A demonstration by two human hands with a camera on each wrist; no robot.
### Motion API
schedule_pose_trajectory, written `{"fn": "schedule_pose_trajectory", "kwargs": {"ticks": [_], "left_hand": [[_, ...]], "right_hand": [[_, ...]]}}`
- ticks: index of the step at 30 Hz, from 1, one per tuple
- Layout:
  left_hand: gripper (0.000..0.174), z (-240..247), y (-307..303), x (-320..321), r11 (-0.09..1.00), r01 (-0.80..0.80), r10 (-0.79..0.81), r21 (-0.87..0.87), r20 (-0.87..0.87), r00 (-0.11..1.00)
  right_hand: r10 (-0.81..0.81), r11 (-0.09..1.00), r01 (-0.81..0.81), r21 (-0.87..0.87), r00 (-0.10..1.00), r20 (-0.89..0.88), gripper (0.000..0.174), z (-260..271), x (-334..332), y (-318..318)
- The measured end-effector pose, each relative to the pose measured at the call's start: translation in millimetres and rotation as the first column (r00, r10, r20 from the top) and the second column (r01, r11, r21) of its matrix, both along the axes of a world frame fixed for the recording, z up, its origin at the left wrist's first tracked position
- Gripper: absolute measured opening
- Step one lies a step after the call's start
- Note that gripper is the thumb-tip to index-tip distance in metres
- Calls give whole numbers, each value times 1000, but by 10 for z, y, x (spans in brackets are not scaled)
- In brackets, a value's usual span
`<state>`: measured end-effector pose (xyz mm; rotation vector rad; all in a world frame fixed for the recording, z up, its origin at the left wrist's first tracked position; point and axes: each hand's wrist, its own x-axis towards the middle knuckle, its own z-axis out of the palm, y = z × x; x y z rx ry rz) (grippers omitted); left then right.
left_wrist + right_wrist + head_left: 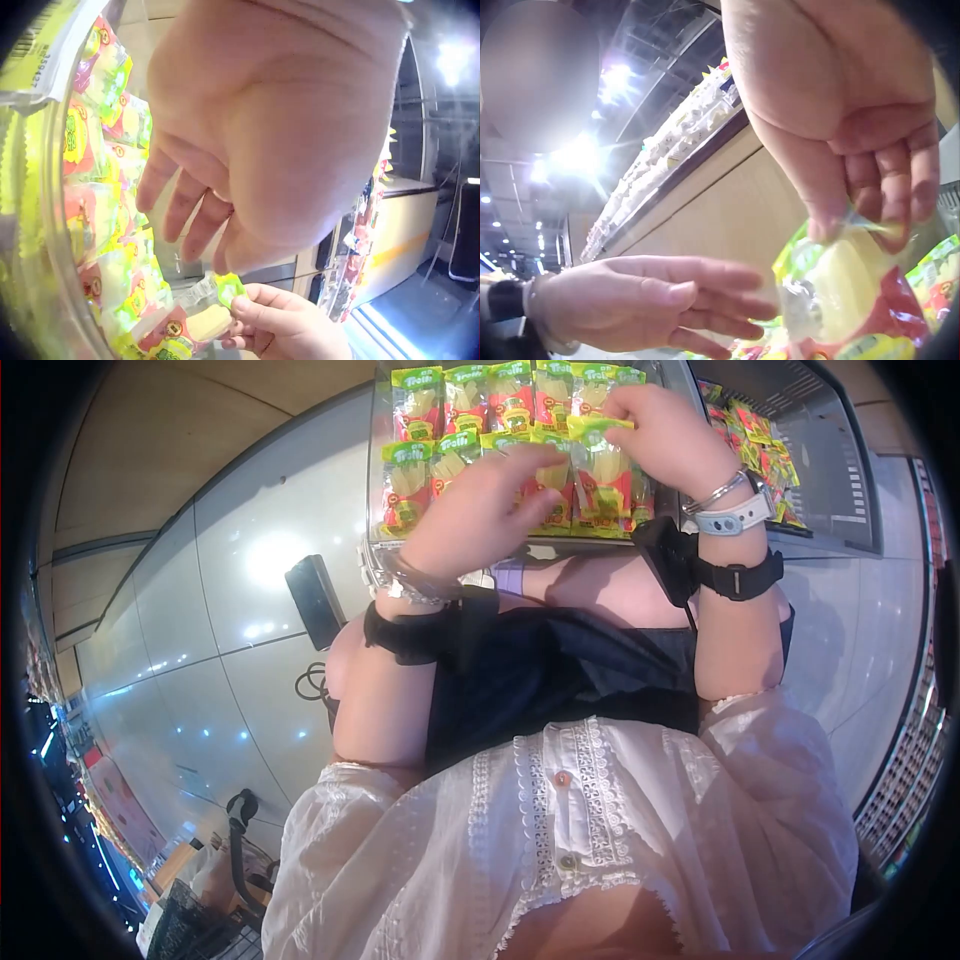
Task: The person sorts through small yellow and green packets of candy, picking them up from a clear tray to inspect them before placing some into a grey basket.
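My right hand (668, 442) pinches a small Trolli candy bag (603, 472) by its green top edge, thumb in front. In the right wrist view this candy bag (847, 289) hangs from the fingertips, its clear window showing pale yellow pieces above a red and yellow lower part. My left hand (482, 512) hovers just left of it over the front row, fingers straight and slightly spread, holding nothing. Rows of matching candy bags (408, 485) stand upright in a clear plastic box (377, 495) below both hands. The left wrist view shows the left palm (277, 142) beside these rows.
A grey slotted crate (850, 490) with more candy bags lies to the right of the box. On the tiled floor at left stands a dark block-shaped object (315, 600) with a cable (312, 682). The person's knees sit right at the box's near side.
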<state>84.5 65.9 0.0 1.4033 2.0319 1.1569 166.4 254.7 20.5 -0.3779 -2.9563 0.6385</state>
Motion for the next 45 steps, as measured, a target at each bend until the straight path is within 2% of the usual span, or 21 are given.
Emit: {"fn": "schedule_pose_trajectory", "kwargs": {"ticks": [2, 3, 7, 9, 12, 16, 19, 21, 24, 26, 28, 30, 33, 34, 36, 38, 39, 40, 42, 44, 45], "left_hand": [[30, 10, 37, 55, 972, 211, -223, -107, -123, 967], [36, -31, 47, 83, 951, 234, -273, -203, -194, 942], [46, -65, -7, 152, 913, 214, -324, -347, -297, 898], [54, -85, -38, 156, 917, 169, -278, -362, -276, 920], [55, -104, -47, 145, 892, 160, -302, -423, -293, 907], [55, -122, -57, 144, 890, 170, -310, -422, -288, 906], [55, -133, -50, 145, 876, 204, -359, -437, -308, 881], [54, -120, -63, 145, 880, 218, -359, -422, -289, 888], [55, -49, -45, 132, 868, 239, -372, -436, -249, 894], [54, -52, -28, 116, 869, 266, -398, -418, -270, 877], [47, -78, -36, 100, 913, 252, -323, -322, -192, 927], [44, -46, -31, 72, 932, 252, -308, -260, -206, 929], [41, 218, 45, 106, 955, 199, -176, -221, 118, 977], [41, 199, 59, 119, 957, 202, -179, -207, 124, 976], [40, 138, 33, 69, 976, 43, -36, -215, 38, 999], [37, 129, 55, 47, 988, 20, -24, -155, -22, 999], [35, 123, 62, 30, 992, -24, 22, -125, -19, 1000], [34, 127, 63, 16, 993, -70, 69, -96, -10, 998], [31, 169, 97, 3, 989, -118, 120, -89, 21, 993], [29, 150, 103, -45, 984, -175, 177, -44, 34, 984], [27, 143, 116, -47, 977, -212, 213, -30, 89, 973]], "right_hand": [[34, 999, -34, -13, 999, 40, 15, -122, -7, 23], [70, 997, -68, -27, 994, 80, 13, -180, -17, 35], [41, 999, -47, 20, 974, 223, 12, -386, -112, 39], [-95, 992, 70, 101, 958, 270, 16, -422, -138, 33], [-138, 990, 134, 33, 976, 170, 18, -342, -142, 13], [-189, 982, 190, 14, 965, 181, 18, -378, -156, -17], [-292, 951, 307, -39, 933, 211, 18, -429, -175, -74], [-171, 985, 159, 64, 950, 261, 17, -405, -158, -98], [-84, 984, 29, 173, 943, 323, 17, -349, -137, -143], [-133, 961, 69, 268, 964, 230, 17, -309, -88, -214], [-150, 962, 134, 238, 987, 53, 21, -64, 16, -304], [-57, 974, 97, 204, 980, -192, 21, 378, 201, -198], [-65, 947, 140, 291, 965, -253, 25, 1013, 423, 246], [-52, 949, 115, 295, 976, -212, 23, 1151, 439, 471], [-22, 954, 60, 294, 991, -131, 24, 1289, 405, 1029], [136, 918, -218, 331, 958, 253, 28, 912, 307, 1909], [-81, 981, -16, 192, 872, 483, 47, 806, 313, 1954], [-233, 969, 221, 110, 673, 702, 66, 692, 301, 1986], [-188, 976, 0, 219, 516, 836, 98, 185, 329, 2650], [-189, 965, -49, 258, 553, 811, 102, -365, 461, 3196], [-247, 961, 39, 274, 568, 785, 105, -526, 511, 3257]]}}
